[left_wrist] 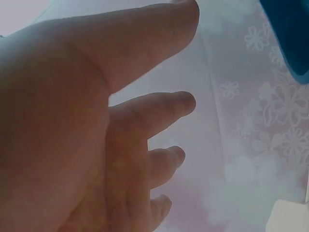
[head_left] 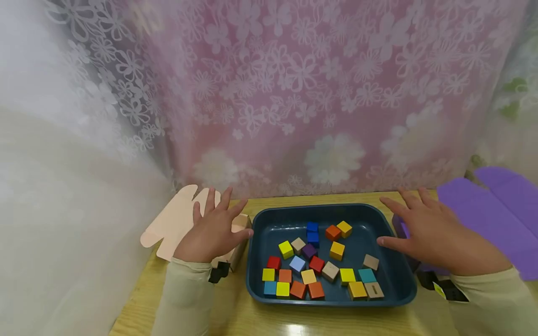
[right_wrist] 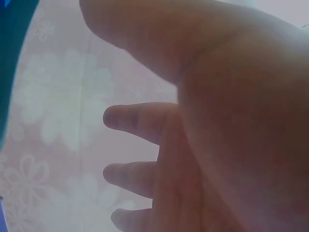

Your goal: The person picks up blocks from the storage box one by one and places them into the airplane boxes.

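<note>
My left hand point(head_left: 216, 233) has its fingers spread and holds nothing. In the head view it appears over a pale peach cardboard box point(head_left: 180, 224), hiding part of it. On the other side, my right hand point(head_left: 437, 238) is likewise spread and bare, in front of a purple box point(head_left: 479, 219) that it partly covers. Between the hands lies a dark blue tray point(head_left: 371, 233) with several small coloured wooden cubes, among them a purple cube point(head_left: 309, 252), a teal cube point(head_left: 367, 275) and a light blue cube point(head_left: 297, 264). Both wrist views show straight, separated fingers point(left_wrist: 159, 113) point(right_wrist: 137, 121).
The tray stands on a wooden table point(head_left: 227, 308). Behind it hangs a pink flowered curtain point(head_left: 294, 93), and a whitish sheet point(head_left: 75, 210) closes off the left side. Each box has raised flaps spreading outward from the tray.
</note>
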The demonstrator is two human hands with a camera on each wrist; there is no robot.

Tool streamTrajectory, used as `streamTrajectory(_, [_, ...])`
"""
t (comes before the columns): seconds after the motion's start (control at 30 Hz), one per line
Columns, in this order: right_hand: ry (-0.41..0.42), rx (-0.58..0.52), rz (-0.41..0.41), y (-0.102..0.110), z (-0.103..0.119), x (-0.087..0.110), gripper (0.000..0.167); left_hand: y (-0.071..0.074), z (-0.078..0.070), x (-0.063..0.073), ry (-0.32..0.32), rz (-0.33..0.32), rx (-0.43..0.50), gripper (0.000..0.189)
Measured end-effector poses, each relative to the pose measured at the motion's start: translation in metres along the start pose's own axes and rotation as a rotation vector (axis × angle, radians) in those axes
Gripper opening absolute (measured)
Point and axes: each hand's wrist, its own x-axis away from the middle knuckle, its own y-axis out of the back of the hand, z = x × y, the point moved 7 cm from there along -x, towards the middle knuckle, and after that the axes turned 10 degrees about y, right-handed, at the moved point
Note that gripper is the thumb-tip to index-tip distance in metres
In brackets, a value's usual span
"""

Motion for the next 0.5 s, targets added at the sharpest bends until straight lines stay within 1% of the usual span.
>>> streamTrajectory(0.13, [0.006, -0.009, 0.058, -0.007, 0.008, -0.003, 0.101, -0.013, -0.012, -0.002, -0.033, 0.053, -0.006, 0.087])
streamTrajectory(0.3, [0.037, -0.031, 0.148, -0.026, 0.025, -0.017, 0.095, -0.028, -0.032, -0.001, -0.101, 0.117, -0.042, 0.084])
streamTrajectory(0.4, [0.063, -0.076, 0.226, -0.042, 0.036, -0.027, 0.087, -0.034, -0.042, -0.001, -0.134, 0.173, -0.05, 0.081])
streamTrajectory(0.5, [0.075, -0.157, 0.317, -0.056, 0.044, -0.034, 0.075, -0.04, -0.049, -0.002, -0.164, 0.23, -0.045, 0.077])
